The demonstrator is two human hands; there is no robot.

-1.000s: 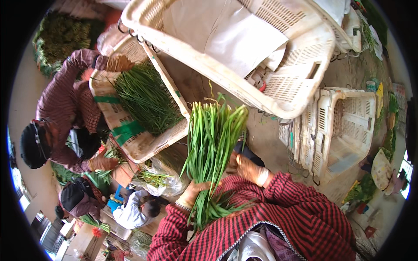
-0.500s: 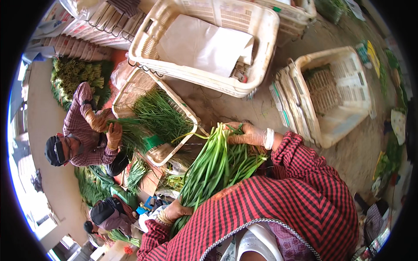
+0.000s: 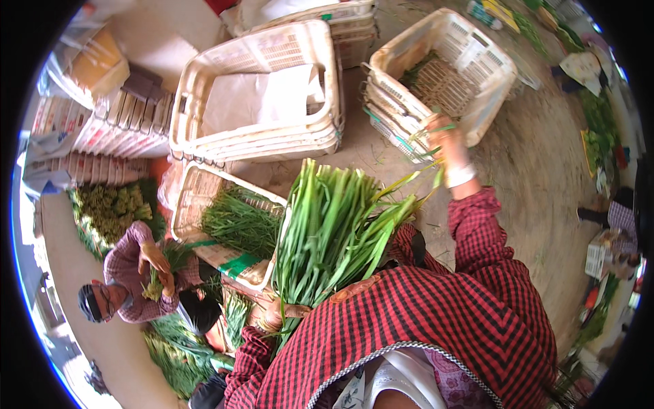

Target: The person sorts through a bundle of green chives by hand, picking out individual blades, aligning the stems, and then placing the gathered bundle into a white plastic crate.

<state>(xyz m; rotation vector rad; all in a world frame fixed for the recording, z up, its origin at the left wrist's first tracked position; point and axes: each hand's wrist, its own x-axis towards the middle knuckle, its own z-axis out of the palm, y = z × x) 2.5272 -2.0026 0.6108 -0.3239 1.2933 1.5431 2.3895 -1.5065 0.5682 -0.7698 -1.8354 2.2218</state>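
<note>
A thick bunch of garlic chives (image 3: 327, 232), long flat green leaves with paler stalk ends upward, stands in front of my chest. My left hand (image 3: 278, 315) is closed round its lower part, and the sleeve and leaves hide some of the fingers. Out to the right and raised is my right hand (image 3: 446, 144), smeared by motion. A few loose leaves (image 3: 438, 176), green and yellowish, hang from its closed fingers, apart from the upper end of the bunch. More leaves fan out from the bunch's right side toward that hand.
Left of the bunch is a crate (image 3: 187, 204) part filled with greens (image 3: 242, 221). A stack of pale crates (image 3: 255, 144) stands beyond it. Tilted crates (image 3: 494, 102) lie beyond my right hand. A co-worker (image 3: 126, 296) at the left handles a small bundle of greens.
My right hand has left the bunch's top and swung right and away, carrying loose leaves. The bunch now stands more upright in my left hand. The view has shifted.
</note>
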